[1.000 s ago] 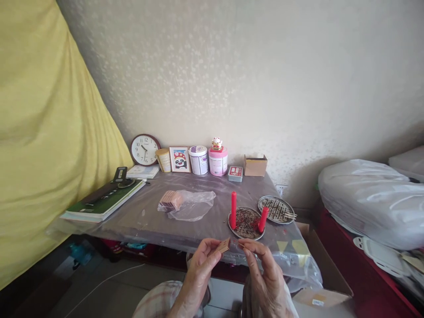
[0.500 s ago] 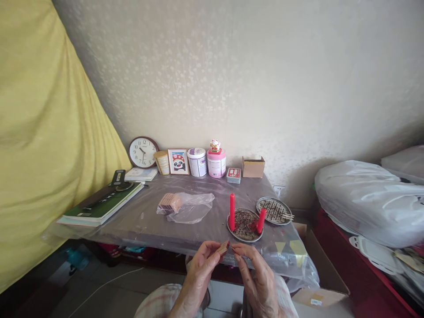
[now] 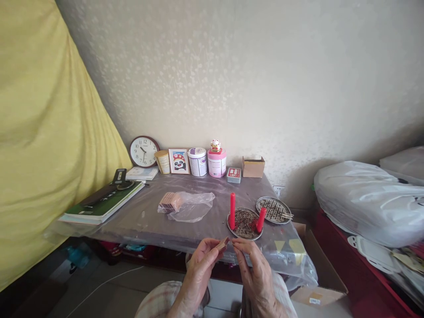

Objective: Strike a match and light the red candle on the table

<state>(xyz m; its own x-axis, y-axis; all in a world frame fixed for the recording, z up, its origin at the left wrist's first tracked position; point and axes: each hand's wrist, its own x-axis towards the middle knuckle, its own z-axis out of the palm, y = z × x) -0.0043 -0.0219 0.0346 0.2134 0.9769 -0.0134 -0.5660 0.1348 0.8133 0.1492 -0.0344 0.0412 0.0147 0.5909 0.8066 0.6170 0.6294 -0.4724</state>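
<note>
Between the thumb and fingers of my left hand (image 3: 198,271) is a small matchbox (image 3: 223,245), tilted with one edge turned up. My right hand (image 3: 256,274) is closed in a pinch close beside the box. A tiny matchstick seems to be in that pinch, mostly covered by the fingertips. Both hands are in front of the table's near edge. Just beyond them, a tall red candle (image 3: 232,212) and a shorter, leaning red candle (image 3: 261,220) stand on a round metal tray (image 3: 245,221) with dark residue. Neither candle shows a flame.
A second round tray (image 3: 273,210) holds several pale sticks. A plastic-wrapped pack of small boxes (image 3: 171,202) lies mid-table. Along the wall stand a clock (image 3: 144,151), a framed panda picture (image 3: 179,161), tins (image 3: 198,162) and a cardboard box (image 3: 253,168). Books (image 3: 102,205) lie at left.
The matchbox has turned slightly in my left hand, its near end tilting up. My right hand stays pinched close to it. The view has shifted a little.
</note>
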